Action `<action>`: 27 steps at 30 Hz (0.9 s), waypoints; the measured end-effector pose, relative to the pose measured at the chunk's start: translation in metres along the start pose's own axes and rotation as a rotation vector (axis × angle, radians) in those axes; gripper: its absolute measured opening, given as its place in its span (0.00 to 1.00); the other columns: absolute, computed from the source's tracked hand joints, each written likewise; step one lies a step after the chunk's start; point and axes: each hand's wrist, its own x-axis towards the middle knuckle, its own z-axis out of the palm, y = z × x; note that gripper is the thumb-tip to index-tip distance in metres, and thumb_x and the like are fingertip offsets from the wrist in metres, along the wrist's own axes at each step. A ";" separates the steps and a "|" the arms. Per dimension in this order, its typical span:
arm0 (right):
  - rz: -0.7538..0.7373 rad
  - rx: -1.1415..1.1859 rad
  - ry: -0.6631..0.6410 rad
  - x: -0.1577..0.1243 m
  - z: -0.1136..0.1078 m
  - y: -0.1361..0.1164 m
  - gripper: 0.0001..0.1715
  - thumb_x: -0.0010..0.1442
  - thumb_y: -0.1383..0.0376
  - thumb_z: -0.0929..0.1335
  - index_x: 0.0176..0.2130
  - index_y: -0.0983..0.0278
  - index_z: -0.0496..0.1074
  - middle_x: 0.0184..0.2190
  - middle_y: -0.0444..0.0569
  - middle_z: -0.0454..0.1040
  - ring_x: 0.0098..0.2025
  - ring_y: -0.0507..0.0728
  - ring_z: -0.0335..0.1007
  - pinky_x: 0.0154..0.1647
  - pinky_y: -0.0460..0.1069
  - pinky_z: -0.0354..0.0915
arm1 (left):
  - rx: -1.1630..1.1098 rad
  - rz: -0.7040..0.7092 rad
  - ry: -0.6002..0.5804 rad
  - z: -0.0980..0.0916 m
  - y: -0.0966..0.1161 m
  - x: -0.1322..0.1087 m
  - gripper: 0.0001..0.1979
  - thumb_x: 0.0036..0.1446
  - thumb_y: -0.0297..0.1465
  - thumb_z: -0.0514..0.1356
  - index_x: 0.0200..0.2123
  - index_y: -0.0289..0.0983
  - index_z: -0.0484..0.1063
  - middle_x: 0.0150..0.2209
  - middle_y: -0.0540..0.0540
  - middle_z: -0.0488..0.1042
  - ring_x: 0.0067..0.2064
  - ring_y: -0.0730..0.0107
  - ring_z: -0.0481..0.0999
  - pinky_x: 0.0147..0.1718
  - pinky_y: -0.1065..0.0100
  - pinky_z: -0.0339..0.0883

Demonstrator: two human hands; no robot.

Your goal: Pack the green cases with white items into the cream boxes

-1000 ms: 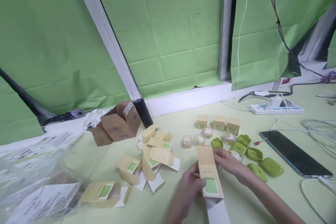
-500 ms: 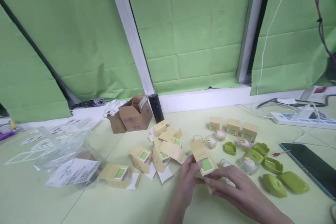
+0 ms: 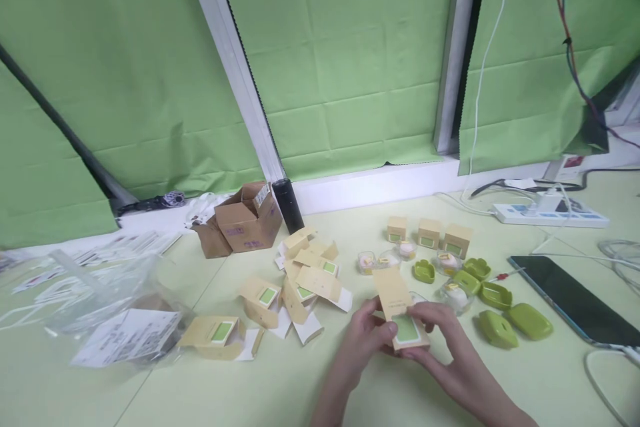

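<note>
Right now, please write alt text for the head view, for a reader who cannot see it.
The left hand and right hand hold a small tan carton with a green panel over a pale green table. Opened tan cartons lie to its left; green cases and a dark tablet lie to its right.

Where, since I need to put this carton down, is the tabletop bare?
Bare tabletop: in front, between the plastic bag and the left hand; and front-right, between the green cases, the tablet and the right hand. Crowded: the middle, from the pile of flat cartons past the held carton to the green cases and small boxes.
</note>
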 end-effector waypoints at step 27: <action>0.495 0.313 0.034 -0.021 0.005 -0.010 0.22 0.60 0.55 0.62 0.53 0.56 0.65 0.47 0.52 0.71 0.50 0.61 0.67 0.49 0.54 0.67 | 0.475 0.227 0.349 0.025 -0.079 -0.046 0.27 0.55 0.37 0.56 0.56 0.36 0.56 0.56 0.35 0.62 0.56 0.54 0.63 0.51 0.54 0.59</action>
